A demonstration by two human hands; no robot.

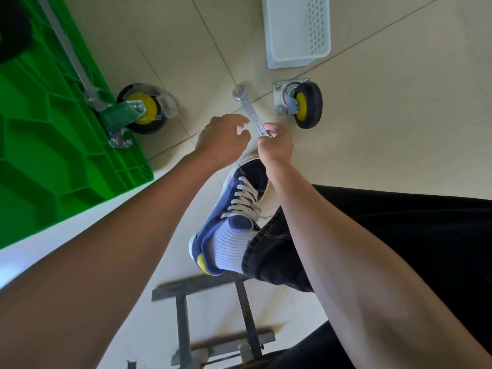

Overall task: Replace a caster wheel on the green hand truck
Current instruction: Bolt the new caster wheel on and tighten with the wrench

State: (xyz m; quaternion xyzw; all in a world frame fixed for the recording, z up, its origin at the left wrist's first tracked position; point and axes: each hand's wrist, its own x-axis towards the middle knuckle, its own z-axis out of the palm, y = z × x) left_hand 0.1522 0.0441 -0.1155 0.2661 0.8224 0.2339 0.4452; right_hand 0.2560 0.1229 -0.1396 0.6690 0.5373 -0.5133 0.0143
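The green hand truck [53,145] lies upside down at the left, its ribbed underside facing up. One caster [139,111] with a yellow hub and green bracket is mounted at its corner, partly wrapped in clear plastic. A loose caster wheel [300,102] with a grey mounting plate lies on the floor tiles to the right. My right hand [275,145] grips the lower end of a silver open-end wrench [249,110], whose upper jaw points away from me. My left hand [222,137] hovers beside the wrench with fingers loosely curled, holding nothing.
A white perforated plastic basket [298,30] stands on the floor beyond the loose caster. My blue-and-white sneaker [239,209] and dark trouser leg lie below the hands. A dark metal stool frame [213,315] sits near the bottom. A metal handle tube [66,46] crosses the truck.
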